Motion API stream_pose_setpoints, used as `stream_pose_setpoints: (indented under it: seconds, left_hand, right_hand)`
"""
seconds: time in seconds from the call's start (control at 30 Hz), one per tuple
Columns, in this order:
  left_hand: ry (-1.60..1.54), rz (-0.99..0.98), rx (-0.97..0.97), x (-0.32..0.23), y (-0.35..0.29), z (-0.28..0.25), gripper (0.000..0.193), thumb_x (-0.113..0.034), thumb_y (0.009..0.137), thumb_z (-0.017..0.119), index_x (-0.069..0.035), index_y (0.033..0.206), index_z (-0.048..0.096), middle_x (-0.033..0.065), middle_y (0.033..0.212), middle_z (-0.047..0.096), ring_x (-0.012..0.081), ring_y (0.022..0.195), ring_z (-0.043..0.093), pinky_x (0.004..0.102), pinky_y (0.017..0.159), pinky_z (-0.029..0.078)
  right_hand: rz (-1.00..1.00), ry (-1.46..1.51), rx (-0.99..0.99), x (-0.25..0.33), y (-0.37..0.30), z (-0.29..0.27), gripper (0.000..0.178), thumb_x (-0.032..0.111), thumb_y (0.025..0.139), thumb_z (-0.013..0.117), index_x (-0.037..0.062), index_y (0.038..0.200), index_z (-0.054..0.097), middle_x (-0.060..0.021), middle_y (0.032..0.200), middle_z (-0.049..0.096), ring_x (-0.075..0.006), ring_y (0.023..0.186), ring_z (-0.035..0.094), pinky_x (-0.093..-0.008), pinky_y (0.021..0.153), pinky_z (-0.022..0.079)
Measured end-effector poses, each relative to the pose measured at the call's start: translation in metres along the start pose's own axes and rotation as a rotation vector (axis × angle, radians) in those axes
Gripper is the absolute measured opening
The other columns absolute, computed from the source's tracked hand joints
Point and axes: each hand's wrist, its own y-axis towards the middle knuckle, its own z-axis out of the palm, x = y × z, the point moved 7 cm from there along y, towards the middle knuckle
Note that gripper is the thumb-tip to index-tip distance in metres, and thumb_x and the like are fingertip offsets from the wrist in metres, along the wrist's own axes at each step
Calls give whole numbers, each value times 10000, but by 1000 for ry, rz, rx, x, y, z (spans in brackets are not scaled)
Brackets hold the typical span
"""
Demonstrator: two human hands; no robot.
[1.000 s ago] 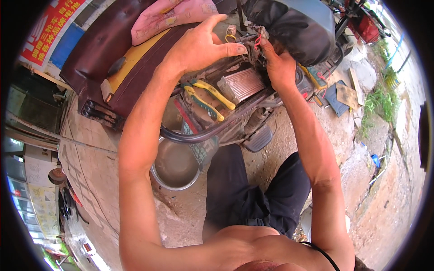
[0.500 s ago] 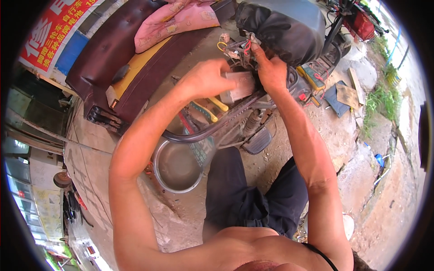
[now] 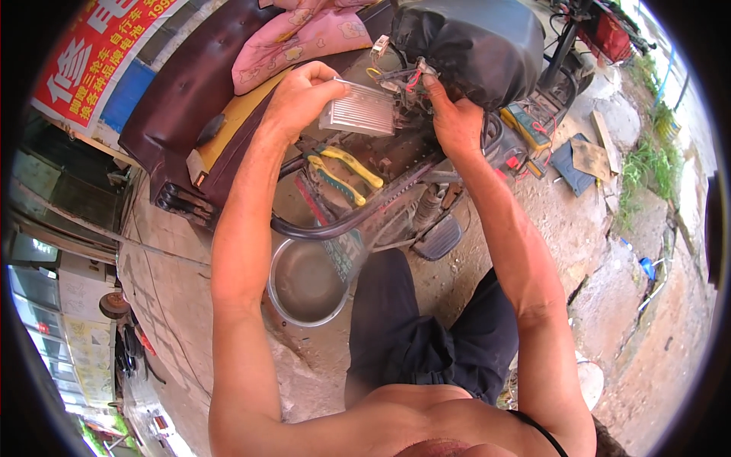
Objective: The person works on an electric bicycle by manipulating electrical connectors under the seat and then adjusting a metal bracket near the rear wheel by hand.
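A silver finned metal box, like an e-bike controller, is gripped by one end in my left hand, thumb along its top edge. It hangs over the vehicle's frame. My right hand pinches a bundle of wires with connectors beside the black seat cover. White plugs and yellow and red wires stick out of that bundle. Just below the box, pliers with yellow and green handles lie on the frame, jaws toward the left.
A metal basin sits on the ground at left of my legs. A brown sofa with a pink cloth stands behind. A multimeter lies at right, near cardboard scraps. The black-covered seat rises ahead.
My left hand has moved left and up with the finned box, turning its ribbed face into view and uncovering the pliers. My right hand stays on the wires.
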Motion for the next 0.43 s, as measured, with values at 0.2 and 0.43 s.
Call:
stream_pose_setpoints:
  seconds: [0.2, 0.43]
  left_hand:
    - [22, -29, -68, 7, 6, -7, 203, -192, 818, 755, -23, 910, 691, 10, 837, 666, 92, 780, 578, 259, 697, 446]
    - [-92, 38, -50, 8, 6, -14, 179, -210, 870, 743, -73, 971, 686, 5, 880, 687, 77, 803, 604, 232, 703, 449]
  right_hand:
    - [-317, 404, -12, -3, 1, 8, 531, 428, 867, 769, -65, 1058, 712, -131, 940, 742, -146, 877, 664, -328, 822, 527]
    - [-1136, -108, 132, 32, -94, -6, 483, 220, 750, 731, 73, 1209, 705, -156, 1228, 661, -339, 1202, 590, -474, 1112, 416]
